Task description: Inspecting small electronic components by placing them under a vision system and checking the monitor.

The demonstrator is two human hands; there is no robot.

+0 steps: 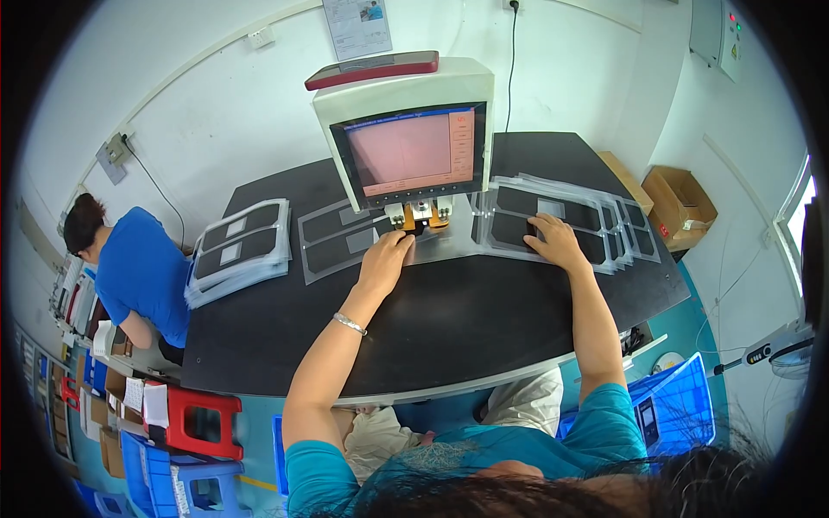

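Note:
A desktop machine with a built-in screen (pixel 404 151) stands at the back middle of the black table. My left hand (pixel 384 262) is at the small brass-coloured fixture (pixel 439 221) under the screen, its fingers closed together at the right edge of a clear plastic sheet (pixel 318 250). The sheet lies flat and has dark-looking rounded windows and a pale rectangle. My right hand (pixel 560 245) rests with fingers apart on a fanned stack of similar clear sheets (pixel 509 244) right of the machine. What lies under my left fingertips is hidden.
Another pile of clear sheets (pixel 244 274) sits at the table's left side. A red-edged flat device (pixel 373 69) lies atop the machine. A co-worker in blue (pixel 145 272) sits left. A red stool (pixel 203 421), blue crates (pixel 678 410) and a cardboard box (pixel 682 203) stand around the table.

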